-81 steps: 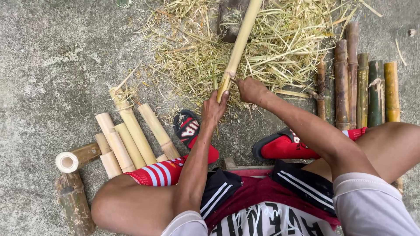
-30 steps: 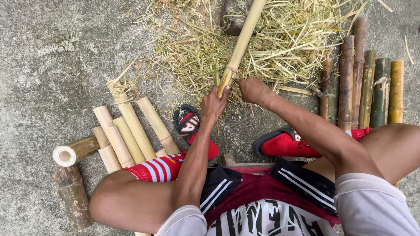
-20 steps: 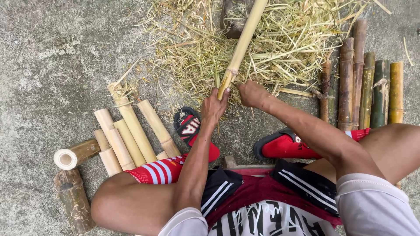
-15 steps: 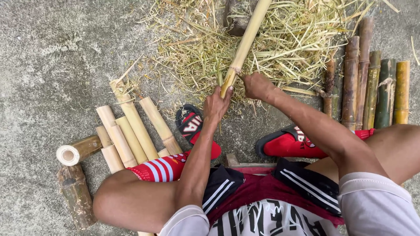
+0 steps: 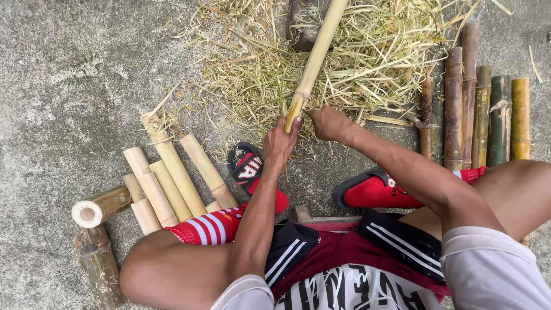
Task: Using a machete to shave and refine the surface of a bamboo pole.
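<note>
A: Starting at the left edge, what lies on the concrete floor (image 5: 69, 86)?

B: A dark, rough log (image 5: 99, 267) lies low at the left, with a short hollow tube (image 5: 100, 206) just above it, its open end facing out. Beside them sits a row of pale cut bamboo pieces (image 5: 172, 175), packed side by side and slanting up to the left.

A: And the person's hands?

B: The left hand (image 5: 281, 143) is closed around the lower end of a long bamboo pole (image 5: 315, 57), which runs up and to the right out of the top of the view. The right hand (image 5: 330, 122) sits just beside it, to the right of the pole's end, fingers curled in; whether it grips the pole or something thin against it cannot be told. The two hands are close together but not touching.

A: What lies under them?

B: A heap of straw-like shavings (image 5: 373, 63) spreads behind the pole. Below the hands are two red shoes (image 5: 373, 192), and red striped socks.

A: And on the right?

B: A row of darker, greenish and brown bamboo poles (image 5: 482, 115) lies upright in the view, side by side
</note>
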